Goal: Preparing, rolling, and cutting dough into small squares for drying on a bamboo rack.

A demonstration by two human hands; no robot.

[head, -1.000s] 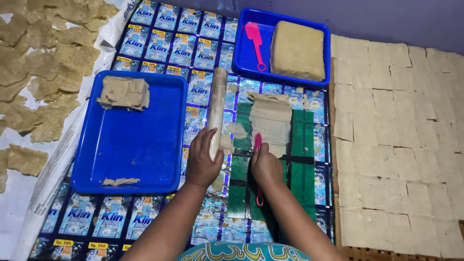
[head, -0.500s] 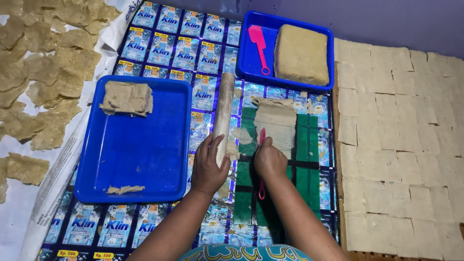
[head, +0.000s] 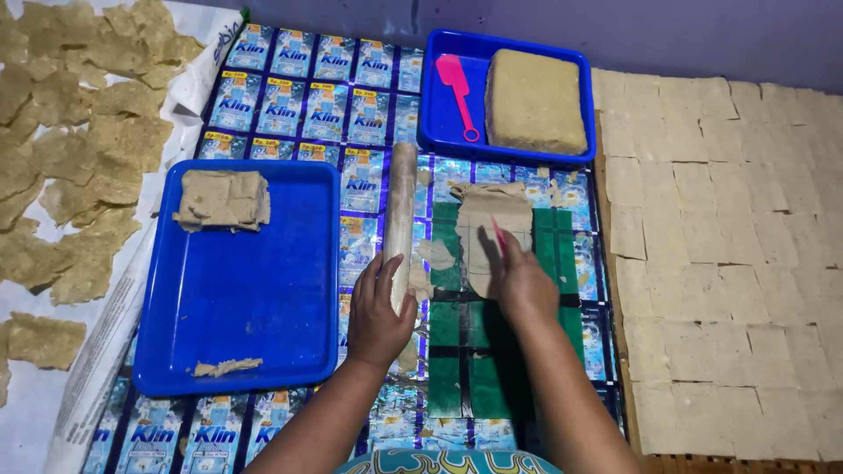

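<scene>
Hiding most of a pink scraper (head: 498, 235), right hand (head: 524, 285) covers dough sheet (head: 488, 230).

The floor is covered with a shiny mat (head: 369, 96) made of blue soap packets joined together. On the mat at 9 o'clock lies a big blue tray (head: 263, 307). At 12 o'clock lies a small blue tray (head: 439, 123). In the middle lies a green sheet (head: 553, 254) with a flat piece of tan dough (head: 487, 219) on it. Just beside the sheet, at its 9 o'clock side, lies a long rolling pin (head: 400, 211). At 3 o'clock a woven mat (head: 685, 461) holds rows of pale dough squares (head: 729, 263), side by side. At 10 o'clock white paper (head: 35, 421) holds rough brown pieces (head: 79, 158).
</scene>
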